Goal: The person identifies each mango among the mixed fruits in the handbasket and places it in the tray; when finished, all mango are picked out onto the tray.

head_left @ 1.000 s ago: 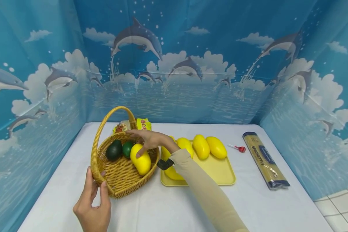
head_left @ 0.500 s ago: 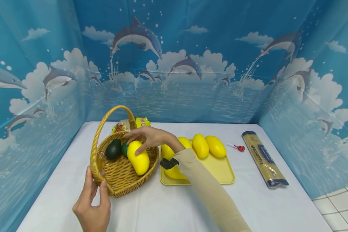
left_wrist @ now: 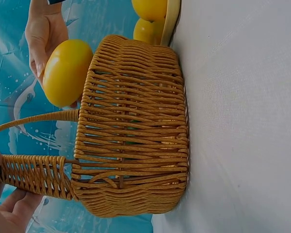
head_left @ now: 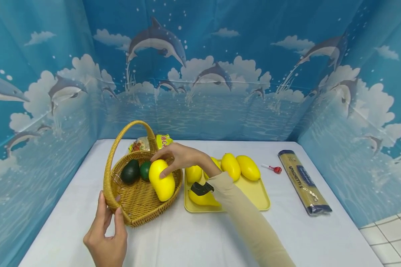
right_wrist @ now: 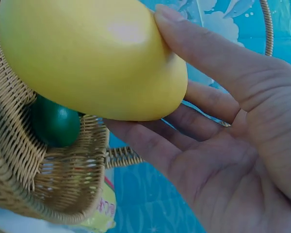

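With thumb and fingers round it, my right hand (head_left: pixel 179 158) grips a yellow mango (head_left: pixel 162 180) at the right side of the wicker basket (head_left: pixel 143 221). In the left wrist view this mango (left_wrist: pixel 68 73) is raised at the basket's rim, and the right wrist view shows the fingers beneath it. A dark avocado (head_left: pixel 130 171) and a smaller green fruit (head_left: pixel 145 170) lie inside the basket. My left hand (head_left: pixel 107 233) pinches the near foot of the basket's arched handle (head_left: pixel 111 185) between thumb and fingers.
Right of the basket, a yellow tray (head_left: pixel 248 194) bears several mangoes (head_left: pixel 231 166). Farther right lie a red lollipop (head_left: pixel 276 170) and a spaghetti pack (head_left: pixel 304 181). A yellow food packet (head_left: pixel 163 140) is behind the basket. Dolphin-print curtains (head_left: pixel 200 111) enclose the white table (head_left: pixel 173 241).
My right hand has closed more fully on the mango and lifted it from the basket's floor, shifting slightly right. My left hand has stayed at the handle.
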Demonstrator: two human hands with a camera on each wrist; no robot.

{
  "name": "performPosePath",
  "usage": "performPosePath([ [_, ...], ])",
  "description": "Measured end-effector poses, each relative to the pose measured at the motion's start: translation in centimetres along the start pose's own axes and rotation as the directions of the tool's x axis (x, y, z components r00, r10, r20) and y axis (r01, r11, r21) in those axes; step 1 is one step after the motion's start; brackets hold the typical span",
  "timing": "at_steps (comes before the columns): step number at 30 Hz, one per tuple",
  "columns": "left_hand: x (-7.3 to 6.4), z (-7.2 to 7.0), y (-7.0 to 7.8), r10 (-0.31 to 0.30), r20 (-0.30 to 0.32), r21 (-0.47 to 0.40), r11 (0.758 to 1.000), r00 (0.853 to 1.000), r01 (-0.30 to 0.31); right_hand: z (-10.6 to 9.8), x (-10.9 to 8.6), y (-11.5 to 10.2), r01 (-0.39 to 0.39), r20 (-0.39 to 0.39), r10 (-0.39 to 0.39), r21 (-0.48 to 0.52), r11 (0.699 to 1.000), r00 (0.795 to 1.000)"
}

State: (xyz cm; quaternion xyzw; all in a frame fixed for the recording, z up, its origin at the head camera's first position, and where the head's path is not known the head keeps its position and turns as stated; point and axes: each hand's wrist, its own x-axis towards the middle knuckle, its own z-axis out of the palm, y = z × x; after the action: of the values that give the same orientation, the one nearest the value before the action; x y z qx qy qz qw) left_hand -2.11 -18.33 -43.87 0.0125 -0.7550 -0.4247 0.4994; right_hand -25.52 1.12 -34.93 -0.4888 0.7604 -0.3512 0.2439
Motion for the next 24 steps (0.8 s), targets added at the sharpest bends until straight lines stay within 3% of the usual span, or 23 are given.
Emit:
performPosePath([
  [4,-0.1,0.0,0.1,-0.001,0.001,0.011,1.0,1.0,0.001,0.0,-1.1,0.3,0.001,-0.007,-0.001,0.009,1.0,1.0],
  [13,0.2,-0.1,-0.2,0.017,-0.011,-0.01,1.0,1.0,-0.017,0.2,-3.6,-0.5,0.086,-0.036,-0.08,0.259,0.962,0.996],
  [24,0.3,0.0,0.4,0.015,-0.009,-0.022,1.0,1.0,-0.016,0.1,-7.1,-0.2,0.063,-0.055,-0.047,0.326,0.943,0.997],
])
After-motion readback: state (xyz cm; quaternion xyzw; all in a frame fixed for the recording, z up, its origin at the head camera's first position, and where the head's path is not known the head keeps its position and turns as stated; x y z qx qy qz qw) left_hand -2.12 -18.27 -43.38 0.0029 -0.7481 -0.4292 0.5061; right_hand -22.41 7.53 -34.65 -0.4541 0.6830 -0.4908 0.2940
